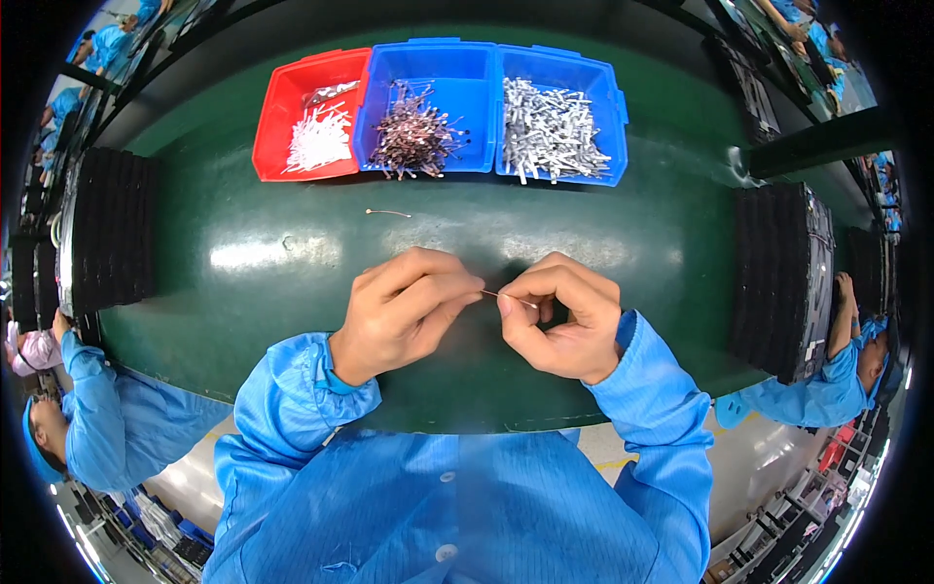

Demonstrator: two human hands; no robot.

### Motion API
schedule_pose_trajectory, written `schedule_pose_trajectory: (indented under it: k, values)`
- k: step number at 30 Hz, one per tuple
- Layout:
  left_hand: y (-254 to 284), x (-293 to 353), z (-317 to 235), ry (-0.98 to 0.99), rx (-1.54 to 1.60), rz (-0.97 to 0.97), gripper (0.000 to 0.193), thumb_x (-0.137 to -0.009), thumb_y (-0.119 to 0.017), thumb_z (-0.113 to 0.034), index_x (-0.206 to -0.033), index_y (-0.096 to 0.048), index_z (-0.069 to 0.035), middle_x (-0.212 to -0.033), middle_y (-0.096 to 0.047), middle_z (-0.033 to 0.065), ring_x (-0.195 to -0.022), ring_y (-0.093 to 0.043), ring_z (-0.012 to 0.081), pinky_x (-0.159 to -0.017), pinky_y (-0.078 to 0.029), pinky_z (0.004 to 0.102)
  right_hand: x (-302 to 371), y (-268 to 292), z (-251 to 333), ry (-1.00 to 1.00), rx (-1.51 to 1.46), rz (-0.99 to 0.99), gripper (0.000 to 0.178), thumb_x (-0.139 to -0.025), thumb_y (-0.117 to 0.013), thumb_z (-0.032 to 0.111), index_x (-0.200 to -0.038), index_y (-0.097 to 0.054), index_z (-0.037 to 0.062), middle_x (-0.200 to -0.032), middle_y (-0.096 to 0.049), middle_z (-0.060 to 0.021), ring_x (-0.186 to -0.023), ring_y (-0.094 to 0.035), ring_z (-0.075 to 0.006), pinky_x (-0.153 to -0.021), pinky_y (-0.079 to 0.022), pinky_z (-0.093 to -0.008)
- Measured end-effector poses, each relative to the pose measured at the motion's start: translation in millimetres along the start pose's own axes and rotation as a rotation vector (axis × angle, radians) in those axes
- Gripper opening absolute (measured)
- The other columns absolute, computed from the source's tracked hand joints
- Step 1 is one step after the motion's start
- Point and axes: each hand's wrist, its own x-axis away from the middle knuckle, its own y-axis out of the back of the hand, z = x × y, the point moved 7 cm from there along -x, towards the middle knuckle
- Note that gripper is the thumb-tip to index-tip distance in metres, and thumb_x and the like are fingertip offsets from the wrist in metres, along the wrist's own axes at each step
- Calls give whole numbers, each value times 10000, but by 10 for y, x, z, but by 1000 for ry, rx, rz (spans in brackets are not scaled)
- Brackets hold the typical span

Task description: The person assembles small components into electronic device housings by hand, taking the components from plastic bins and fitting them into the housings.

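Between my two hands a thin copper-coloured wire piece is stretched, with a small pale tip showing past the right fingers. My left hand is closed, its thumb and fingertips pinching one end. The thumb and forefinger of my right hand pinch the wire near its other end, and the remaining fingers are curled. Beyond my left hand, a similar loose wire piece lies on the green tabletop. Whether a sleeve or other small part sits on the held wire cannot be made out.
At the far side stand a red bin of short white pieces, a blue bin of copper-brown wire pieces and another blue bin of grey-white strips. Black stacks stand left and right. People in blue sit at both sides.
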Motion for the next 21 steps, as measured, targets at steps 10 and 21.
schedule_pose_trajectory:
  k: [10,21]
  values:
    - [21,58,78,196,21,-94,169,-835,-767,88,-978,-733,5,-927,-675,115,-724,-671,205,-627,-537,299,-114,417,-122,-6,22,-154,125,-813,-804,-6,-881,-700,0,-800,-686,-71,-629,-619,-100,-537,-467,-242]
    - [-280,208,246,500,353,23,88,-908,-754,0,-995,-755,-5,-898,-671,74,-735,-653,126,-633,-519,253,-586,2394,-1666,-371,168,-853,802,-850,-696,100,-1511,-321,-159,-1310,-638,-255,-632,-698,-195,-627,-557,-304]
